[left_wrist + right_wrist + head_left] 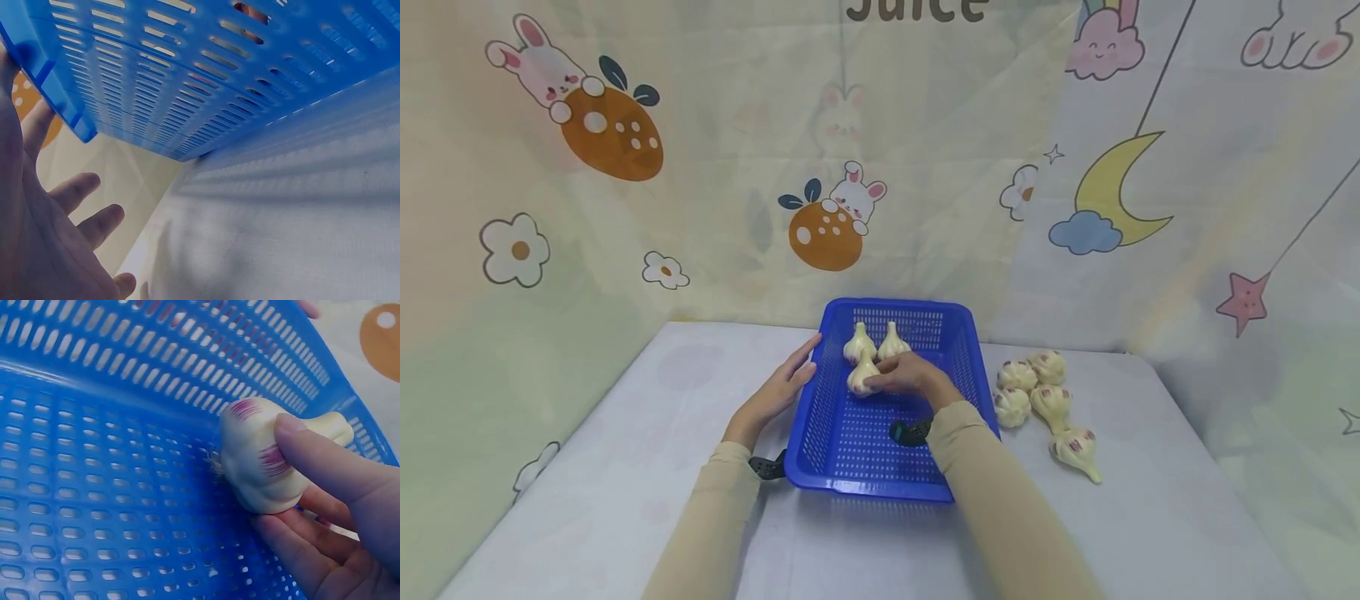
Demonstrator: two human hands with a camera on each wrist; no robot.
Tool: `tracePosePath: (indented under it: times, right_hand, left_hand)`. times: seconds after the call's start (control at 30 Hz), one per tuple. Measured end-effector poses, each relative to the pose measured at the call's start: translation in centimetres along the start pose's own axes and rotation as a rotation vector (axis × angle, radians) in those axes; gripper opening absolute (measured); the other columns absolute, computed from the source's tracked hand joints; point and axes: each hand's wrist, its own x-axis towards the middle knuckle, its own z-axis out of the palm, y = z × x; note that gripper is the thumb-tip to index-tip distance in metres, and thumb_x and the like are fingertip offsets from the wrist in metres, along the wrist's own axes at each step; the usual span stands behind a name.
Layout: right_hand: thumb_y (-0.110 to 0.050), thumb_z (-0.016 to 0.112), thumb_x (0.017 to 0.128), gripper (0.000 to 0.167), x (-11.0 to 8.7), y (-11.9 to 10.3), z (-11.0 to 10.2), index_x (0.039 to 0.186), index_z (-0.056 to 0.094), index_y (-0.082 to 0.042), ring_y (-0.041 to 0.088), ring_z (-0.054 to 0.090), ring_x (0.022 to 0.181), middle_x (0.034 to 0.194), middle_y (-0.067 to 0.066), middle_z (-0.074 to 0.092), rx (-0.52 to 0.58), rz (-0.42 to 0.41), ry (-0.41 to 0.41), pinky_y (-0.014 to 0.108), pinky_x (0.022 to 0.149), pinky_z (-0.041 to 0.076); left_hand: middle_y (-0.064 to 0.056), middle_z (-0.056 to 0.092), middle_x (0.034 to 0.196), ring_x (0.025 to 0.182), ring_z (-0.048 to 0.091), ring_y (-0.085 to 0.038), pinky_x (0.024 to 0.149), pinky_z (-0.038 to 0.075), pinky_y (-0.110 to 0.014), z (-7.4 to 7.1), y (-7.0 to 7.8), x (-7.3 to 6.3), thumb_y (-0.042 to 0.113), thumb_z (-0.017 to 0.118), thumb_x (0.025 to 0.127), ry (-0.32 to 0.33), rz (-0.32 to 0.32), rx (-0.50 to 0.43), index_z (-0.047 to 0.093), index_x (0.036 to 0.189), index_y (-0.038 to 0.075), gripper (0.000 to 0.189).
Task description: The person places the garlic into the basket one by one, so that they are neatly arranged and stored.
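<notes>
A blue plastic basket (880,492) with slotted walls stands on the table. My right hand (913,375) reaches inside it and grips a garlic bulb (259,456), white with purple streaks, between thumb and fingers. Two more garlic bulbs, one on the left (859,343) and one on the right (892,340), lie at the basket's far end, just beyond the held one. Along the basket's left rim rests my left hand (775,396), its fingers extended and spread; in the left wrist view the fingers (78,190) show beside the slotted outer wall.
Several garlic bulbs (1051,400) lie in a cluster on the white table (1150,517), right of the basket. A printed cloth (925,225) with rabbits and flowers hangs behind the table. Dark straps circle both wrists.
</notes>
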Motion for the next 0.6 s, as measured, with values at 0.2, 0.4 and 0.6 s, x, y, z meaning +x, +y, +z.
tracePosePath:
  times: [0.2, 0.4, 0.6]
  right_hand:
    - [-0.036, 0.076, 0.079, 0.061, -0.23, -0.39, 0.41, 0.127, 0.059, -0.002, 0.025, 0.057, 0.116, 0.123, 0.011, 0.063, -0.089, -0.026, 0.046, 0.038, 0.100, 0.046]
    - [-0.039, 0.075, 0.079, 0.056, 0.28, -0.09, 0.57, 0.123, 0.063, -0.005, 0.027, 0.056, 0.117, 0.122, 0.010, 0.064, -0.128, -0.026, 0.090, 0.042, 0.104, 0.043]
    - [-0.042, 0.076, 0.078, 0.058, 0.53, -0.26, 0.69, 0.121, 0.064, -0.005, 0.028, 0.058, 0.114, 0.119, 0.011, 0.066, -0.172, -0.031, 0.123, 0.042, 0.102, 0.044]
  left_hand:
    - [-0.015, 0.012, 0.159, 0.147, 0.008, -0.037, 0.116, 0.010, -0.059, 0.01, -0.15, 0.14, 0.019, 0.036, 0.102, 0.001, 0.022, -0.013, 0.016, 0.153, 0.011, 0.055]
    - [-0.015, 0.013, 0.159, 0.147, 0.008, -0.037, 0.116, 0.009, -0.060, 0.12, -0.07, 0.01, 0.018, 0.036, 0.102, 0.003, 0.021, -0.008, 0.016, 0.153, 0.012, 0.055]
    - [-0.015, 0.012, 0.160, 0.147, 0.008, -0.037, 0.115, 0.010, -0.061, -0.01, 0.09, -0.12, 0.019, 0.036, 0.102, 0.005, 0.009, 0.003, 0.016, 0.153, 0.014, 0.055]
